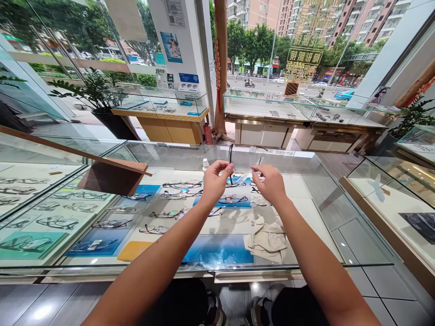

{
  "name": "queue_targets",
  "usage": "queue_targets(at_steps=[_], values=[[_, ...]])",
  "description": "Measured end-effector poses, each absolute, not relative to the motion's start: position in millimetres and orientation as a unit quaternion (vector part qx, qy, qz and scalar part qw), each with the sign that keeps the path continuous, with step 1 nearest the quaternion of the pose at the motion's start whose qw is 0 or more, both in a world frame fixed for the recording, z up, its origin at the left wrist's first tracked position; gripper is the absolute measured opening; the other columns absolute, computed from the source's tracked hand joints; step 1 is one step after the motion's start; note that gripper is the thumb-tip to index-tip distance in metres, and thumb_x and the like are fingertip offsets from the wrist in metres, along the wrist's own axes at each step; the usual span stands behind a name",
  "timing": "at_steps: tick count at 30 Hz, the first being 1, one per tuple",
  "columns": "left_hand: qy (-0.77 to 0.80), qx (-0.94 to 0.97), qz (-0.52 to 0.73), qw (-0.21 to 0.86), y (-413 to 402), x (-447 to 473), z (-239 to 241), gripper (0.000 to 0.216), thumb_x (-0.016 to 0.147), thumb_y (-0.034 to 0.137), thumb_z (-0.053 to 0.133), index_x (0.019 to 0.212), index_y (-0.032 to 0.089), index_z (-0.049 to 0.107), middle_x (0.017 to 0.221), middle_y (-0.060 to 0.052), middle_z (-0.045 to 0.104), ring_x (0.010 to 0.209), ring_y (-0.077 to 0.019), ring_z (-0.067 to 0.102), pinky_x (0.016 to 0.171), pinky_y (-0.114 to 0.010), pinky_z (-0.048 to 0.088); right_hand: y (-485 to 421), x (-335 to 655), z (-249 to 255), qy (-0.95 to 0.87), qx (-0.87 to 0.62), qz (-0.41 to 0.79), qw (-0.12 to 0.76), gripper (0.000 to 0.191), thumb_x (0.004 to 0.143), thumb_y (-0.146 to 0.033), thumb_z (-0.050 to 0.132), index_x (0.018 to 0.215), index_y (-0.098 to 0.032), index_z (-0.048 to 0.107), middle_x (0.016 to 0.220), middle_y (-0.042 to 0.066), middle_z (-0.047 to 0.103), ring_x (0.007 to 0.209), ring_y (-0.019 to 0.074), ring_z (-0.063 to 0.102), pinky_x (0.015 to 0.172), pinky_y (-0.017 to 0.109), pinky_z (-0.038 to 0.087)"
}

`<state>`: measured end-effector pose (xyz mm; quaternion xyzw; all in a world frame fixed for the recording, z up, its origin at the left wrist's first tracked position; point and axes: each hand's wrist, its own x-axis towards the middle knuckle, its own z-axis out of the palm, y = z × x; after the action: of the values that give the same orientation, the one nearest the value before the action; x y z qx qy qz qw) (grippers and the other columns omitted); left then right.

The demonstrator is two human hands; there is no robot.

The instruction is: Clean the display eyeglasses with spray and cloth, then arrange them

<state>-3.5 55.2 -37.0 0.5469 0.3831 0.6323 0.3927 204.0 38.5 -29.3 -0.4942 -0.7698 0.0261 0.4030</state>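
Observation:
Above the glass display counter (322,226), my left hand (217,175) pinches the dark temple arm of a pair of eyeglasses (231,155), which sticks up past the fingertips. My right hand (270,181) is closed at the other side of the eyeglasses, thumb and index finger together by a paler temple tip. The front of the frame is hard to separate from the glasses displayed below. A crumpled beige cloth (267,240) lies below my right hand. Just behind my left hand stands a small white bottle (205,164), partly hidden.
Rows of spectacles (181,194) sit inside the counter on white and blue panels. A brown ridged wooden piece (115,175) rests on the glass at left. An orange-yellow pad (134,251) is near the front. Other display cases (272,108) stand by the window, with another at right.

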Motion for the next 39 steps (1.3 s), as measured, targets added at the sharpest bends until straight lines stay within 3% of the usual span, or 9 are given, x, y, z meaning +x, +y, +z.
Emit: queue_targets(at_steps=[5,10,17,21,24,28,32,39], values=[[0.374,0.472,0.683,0.413,56,-6,-30,0.042,0.078,0.056,0.085,0.09,0.019,0.068,0.091,-0.003,0.066,0.085,-0.0159,0.065,0.088,-0.037,0.061,36,204,-25,-0.769,-0.527,0.031,0.361,0.025,0.1,-0.033,0.059,0.088,-0.024,0.078,0.075,0.003,0.073,0.076,0.0215,0.059,0.077,0.039,0.031],[0.365,0.478,0.681,0.417,56,-4,-31,0.042,0.078,0.056,0.085,0.09,0.019,0.069,0.089,-0.003,0.066,0.086,-0.0159,0.064,0.088,-0.037,0.061,33,202,-22,-0.775,-0.537,0.038,0.33,0.036,0.101,-0.036,0.058,0.071,-0.021,0.072,0.074,0.003,0.074,0.072,0.018,0.055,0.076,0.038,0.027],[0.366,0.508,0.654,0.425,54,0,-34,0.039,0.08,0.055,0.084,0.09,0.02,0.07,0.088,-0.003,0.066,0.084,-0.0164,0.064,0.088,-0.037,0.06,28,198,-19,-0.813,-0.493,0.051,0.306,0.03,0.103,-0.034,0.059,0.081,-0.021,0.076,0.08,0.003,0.074,0.076,0.018,0.057,0.078,0.037,0.028],[0.346,0.538,0.631,0.439,53,2,-37,0.034,0.081,0.05,0.084,0.087,0.02,0.07,0.097,-0.004,0.065,0.089,-0.0172,0.063,0.086,-0.035,0.059,26,192,-21,-0.805,-0.461,0.035,0.372,0.023,0.101,-0.04,0.063,0.106,-0.024,0.078,0.089,0.006,0.071,0.088,0.0236,0.059,0.08,0.038,0.036],[0.338,0.566,0.613,0.435,49,5,-38,0.031,0.082,0.047,0.084,0.085,0.019,0.071,0.109,-0.007,0.065,0.101,-0.0206,0.063,0.088,-0.035,0.058,25,186,-24,-0.796,-0.424,0.055,0.429,0.032,0.098,-0.042,0.066,0.123,-0.025,0.072,0.106,0.008,0.073,0.099,0.0269,0.061,0.089,0.041,0.044],[0.34,0.568,0.579,0.476,41,8,-35,0.031,0.078,0.047,0.086,0.085,0.019,0.073,0.122,-0.01,0.066,0.112,-0.026,0.063,0.085,-0.035,0.057,26,179,-30,-0.797,-0.382,0.084,0.461,0.023,0.096,-0.035,0.067,0.114,-0.023,0.072,0.115,0.011,0.075,0.109,0.0294,0.064,0.099,0.046,0.049],[0.348,0.561,0.554,0.508,38,8,-31,0.03,0.076,0.046,0.088,0.087,0.02,0.077,0.135,-0.011,0.067,0.121,-0.0302,0.063,0.087,-0.037,0.056,25,177,-33,-0.778,-0.374,0.119,0.491,0.015,0.095,-0.03,0.067,0.106,-0.023,0.074,0.114,0.01,0.077,0.112,0.029,0.065,0.098,0.046,0.052],[0.333,0.627,0.567,0.419,34,10,-28,0.024,0.088,0.046,0.077,0.094,0.023,0.081,0.131,-0.012,0.069,0.121,-0.0292,0.066,0.097,-0.043,0.057,25,178,-31,-0.746,-0.397,0.129,0.518,0.017,0.097,-0.036,0.066,0.105,-0.024,0.075,0.109,0.008,0.078,0.102,0.0276,0.066,0.093,0.045,0.053]])
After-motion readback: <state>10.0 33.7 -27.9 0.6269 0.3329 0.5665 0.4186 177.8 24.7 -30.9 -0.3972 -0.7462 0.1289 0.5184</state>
